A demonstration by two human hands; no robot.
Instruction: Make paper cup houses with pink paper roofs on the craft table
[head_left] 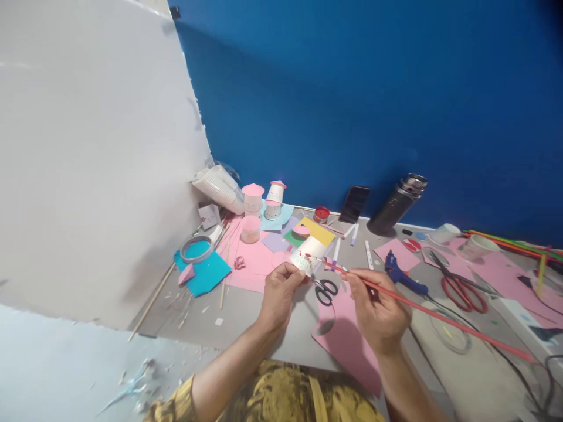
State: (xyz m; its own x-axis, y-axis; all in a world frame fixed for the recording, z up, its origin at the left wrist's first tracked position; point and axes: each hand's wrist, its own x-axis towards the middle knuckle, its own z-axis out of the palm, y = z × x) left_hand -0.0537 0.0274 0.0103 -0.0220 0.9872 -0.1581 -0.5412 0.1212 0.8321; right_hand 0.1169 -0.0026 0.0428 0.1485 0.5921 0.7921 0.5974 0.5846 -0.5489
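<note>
My left hand (280, 293) grips a white paper cup (313, 248) by its rim and tilts it over the table. Red and dark marks show on the cup's side. In my right hand (379, 308) is a long red-handled paintbrush (409, 302), its tip at the marked side of the cup; whether it touches I cannot tell. Black-handled scissors (325, 291) lie just below the cup, between my hands. Beyond it stand small paper cups with pink paper tops, such as this one (250, 228).
A blue glue gun (402, 274), red-handled scissors (461, 290), a dark bottle (397, 205) and a phone (354, 203) are to the right. Leftward are stacked paper cups (219, 186) and a tape roll (196, 249) on blue paper. Pink paper (347, 346) lies at the front.
</note>
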